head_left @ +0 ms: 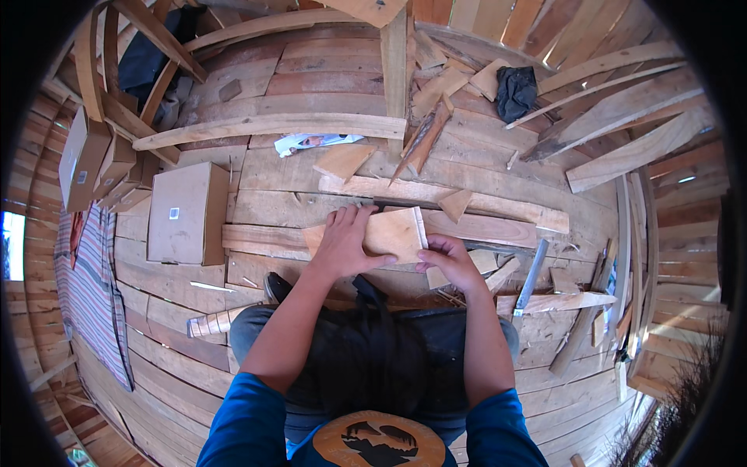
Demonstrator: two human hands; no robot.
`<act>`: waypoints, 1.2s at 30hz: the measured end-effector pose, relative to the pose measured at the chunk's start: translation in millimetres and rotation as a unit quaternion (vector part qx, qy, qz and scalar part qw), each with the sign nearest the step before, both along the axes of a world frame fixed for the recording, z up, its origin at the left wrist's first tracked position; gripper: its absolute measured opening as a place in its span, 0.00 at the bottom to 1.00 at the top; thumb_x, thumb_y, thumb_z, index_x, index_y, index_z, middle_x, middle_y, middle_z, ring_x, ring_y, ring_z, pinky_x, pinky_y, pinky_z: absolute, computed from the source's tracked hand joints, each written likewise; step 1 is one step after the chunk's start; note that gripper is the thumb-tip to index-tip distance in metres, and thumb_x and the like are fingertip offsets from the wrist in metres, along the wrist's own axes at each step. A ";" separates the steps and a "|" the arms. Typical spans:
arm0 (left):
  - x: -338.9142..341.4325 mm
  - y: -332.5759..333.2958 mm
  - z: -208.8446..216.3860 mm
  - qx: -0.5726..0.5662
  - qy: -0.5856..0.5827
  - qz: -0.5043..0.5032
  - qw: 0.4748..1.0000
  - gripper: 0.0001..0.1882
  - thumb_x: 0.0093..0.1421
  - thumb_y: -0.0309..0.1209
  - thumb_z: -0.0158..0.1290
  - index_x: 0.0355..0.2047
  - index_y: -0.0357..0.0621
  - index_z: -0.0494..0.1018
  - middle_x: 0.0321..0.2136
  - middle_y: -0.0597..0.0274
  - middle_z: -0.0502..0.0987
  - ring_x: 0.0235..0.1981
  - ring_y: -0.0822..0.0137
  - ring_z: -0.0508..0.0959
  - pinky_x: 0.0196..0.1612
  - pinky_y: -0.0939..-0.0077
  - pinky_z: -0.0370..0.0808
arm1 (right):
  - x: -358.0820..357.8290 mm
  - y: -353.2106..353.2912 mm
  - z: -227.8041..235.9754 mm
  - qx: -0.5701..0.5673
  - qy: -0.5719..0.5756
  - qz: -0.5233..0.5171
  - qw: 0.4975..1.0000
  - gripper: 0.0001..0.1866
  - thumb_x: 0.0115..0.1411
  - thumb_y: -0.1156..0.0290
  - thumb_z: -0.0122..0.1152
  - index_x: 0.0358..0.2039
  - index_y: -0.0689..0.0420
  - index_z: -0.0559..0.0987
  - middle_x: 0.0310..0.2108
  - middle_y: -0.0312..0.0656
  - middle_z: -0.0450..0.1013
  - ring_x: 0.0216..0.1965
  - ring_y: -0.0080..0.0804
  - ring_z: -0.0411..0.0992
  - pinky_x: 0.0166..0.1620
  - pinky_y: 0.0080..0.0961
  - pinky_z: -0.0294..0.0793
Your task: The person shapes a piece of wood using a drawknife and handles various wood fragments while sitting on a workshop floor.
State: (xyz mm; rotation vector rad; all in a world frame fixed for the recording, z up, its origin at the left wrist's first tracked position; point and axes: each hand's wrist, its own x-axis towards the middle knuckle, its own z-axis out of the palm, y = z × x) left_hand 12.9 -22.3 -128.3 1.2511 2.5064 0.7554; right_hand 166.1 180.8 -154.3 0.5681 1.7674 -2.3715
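Gripping pale wood piece edge to edge with spread left hand; pinching its right end with curled right hand. Crowded by long plank just beyond hands; roomier on floor beyond-left, toward cardboard box.

Flat pale wooden board was held between left hand and right hand. Boxy brown cardboard carton was set to left on brown wooden plank floor; striped multicoloured cloth was spread farther left. Long narrow grey strip was placed right of right hand, crumpled black bag farther ahead.
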 end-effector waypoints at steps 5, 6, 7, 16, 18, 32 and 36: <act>-2.7 -1.8 -2.0 -0.007 -0.019 0.014 1.000 0.58 0.40 0.61 0.66 0.65 0.42 0.56 0.53 0.45 0.66 0.58 0.44 0.65 0.65 0.47 0.53 | 0.5 6.3 -4.9 -0.017 -0.009 -0.073 0.997 0.10 0.61 0.75 0.61 0.39 0.69 0.78 0.32 0.41 0.77 0.28 0.29 0.78 0.32 0.21 0.79; -6.0 -2.4 -3.7 -0.007 -0.021 0.029 0.999 0.58 0.41 0.61 0.65 0.65 0.42 0.55 0.54 0.44 0.66 0.59 0.44 0.64 0.66 0.47 0.52 | 0.9 6.9 -6.0 -0.007 -0.015 -0.076 0.997 0.10 0.60 0.75 0.61 0.40 0.68 0.79 0.32 0.41 0.77 0.27 0.29 0.78 0.33 0.22 0.79; -9.1 -3.5 -5.1 -0.007 -0.023 0.044 0.999 0.58 0.43 0.61 0.65 0.65 0.41 0.54 0.55 0.44 0.65 0.59 0.44 0.64 0.66 0.46 0.51 | 1.3 7.4 -6.9 0.003 -0.021 -0.079 0.997 0.11 0.60 0.75 0.61 0.40 0.68 0.79 0.32 0.41 0.77 0.27 0.30 0.77 0.34 0.22 0.80; -32.2 -14.5 -10.7 0.102 -0.026 0.145 0.984 0.44 0.54 0.52 0.61 0.62 0.37 0.59 0.52 0.42 0.68 0.56 0.45 0.67 0.62 0.52 0.59 | 0.5 20.6 4.7 -0.022 0.004 -0.214 0.977 0.08 0.58 0.74 0.59 0.35 0.65 0.79 0.30 0.37 0.75 0.27 0.26 0.74 0.32 0.24 0.78; -37.3 -20.2 -5.9 0.164 -0.022 0.150 0.975 0.40 0.54 0.46 0.63 0.60 0.36 0.61 0.50 0.44 0.69 0.55 0.48 0.69 0.60 0.54 0.63 | 0.3 23.4 3.9 -0.020 0.018 -0.245 0.969 0.07 0.58 0.74 0.60 0.33 0.64 0.80 0.29 0.36 0.74 0.26 0.24 0.75 0.31 0.21 0.79; 115.6 -149.6 265.1 0.503 0.117 -0.320 0.795 0.32 0.57 0.48 0.51 0.58 0.45 0.64 0.49 0.52 0.73 0.57 0.51 0.68 0.64 0.35 0.53 | 19.9 41.1 -4.2 -0.013 -0.044 -0.340 0.939 0.14 0.59 0.66 0.63 0.40 0.62 0.79 0.31 0.41 0.76 0.30 0.26 0.77 0.30 0.21 0.78; 147.1 -129.7 285.0 0.435 0.136 -0.441 0.773 0.30 0.57 0.48 0.51 0.56 0.46 0.64 0.48 0.52 0.72 0.55 0.51 0.68 0.62 0.37 0.53 | 23.6 36.8 -0.3 -0.015 -0.043 -0.342 0.939 0.25 0.57 0.58 0.65 0.47 0.64 0.76 0.41 0.46 0.77 0.45 0.34 0.76 0.43 0.34 0.79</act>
